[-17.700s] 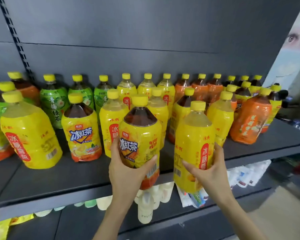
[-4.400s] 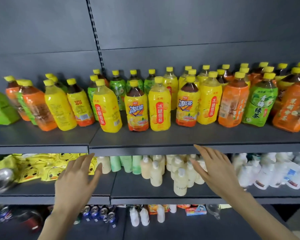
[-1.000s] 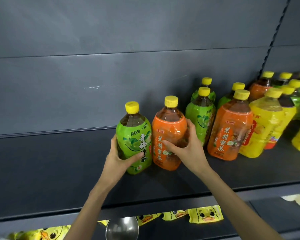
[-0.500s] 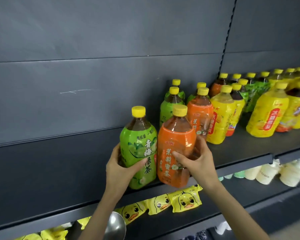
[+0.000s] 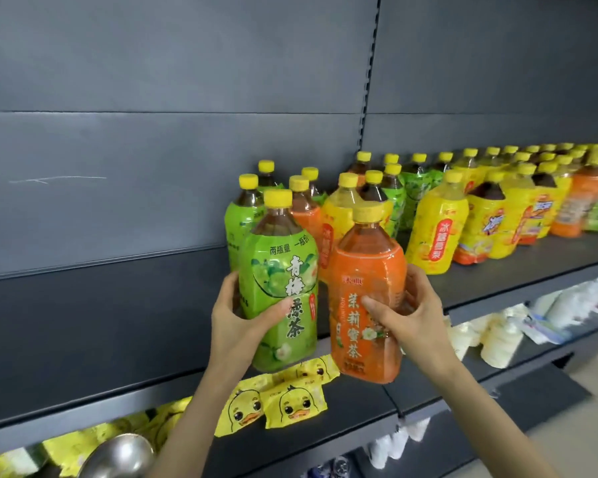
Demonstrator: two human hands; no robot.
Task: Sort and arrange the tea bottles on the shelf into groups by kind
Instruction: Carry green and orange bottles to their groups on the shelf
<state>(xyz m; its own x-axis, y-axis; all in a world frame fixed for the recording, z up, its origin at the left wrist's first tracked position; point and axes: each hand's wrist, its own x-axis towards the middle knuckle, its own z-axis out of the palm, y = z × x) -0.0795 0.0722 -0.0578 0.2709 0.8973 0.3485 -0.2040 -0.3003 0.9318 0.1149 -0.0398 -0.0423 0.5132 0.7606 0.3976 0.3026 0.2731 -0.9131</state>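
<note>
Curling round a green tea bottle (image 5: 279, 291), the left hand (image 5: 237, 322) is wrapped on its label; an orange tea bottle (image 5: 366, 298) is gripped likewise by the right hand (image 5: 408, 326), both bottles held side by side before the shelf (image 5: 118, 339).

Items: green tea bottle (image 5: 280, 263) and orange tea bottle (image 5: 366, 270), clear plastic, glossy film labels gleaming. The shelf (image 5: 118, 322) is showing smooth matt grey metal. The duck packets (image 5: 290, 405) are glinting, shiny crinkled film. The bowl (image 5: 118, 457) is shining, polished metal.
</note>
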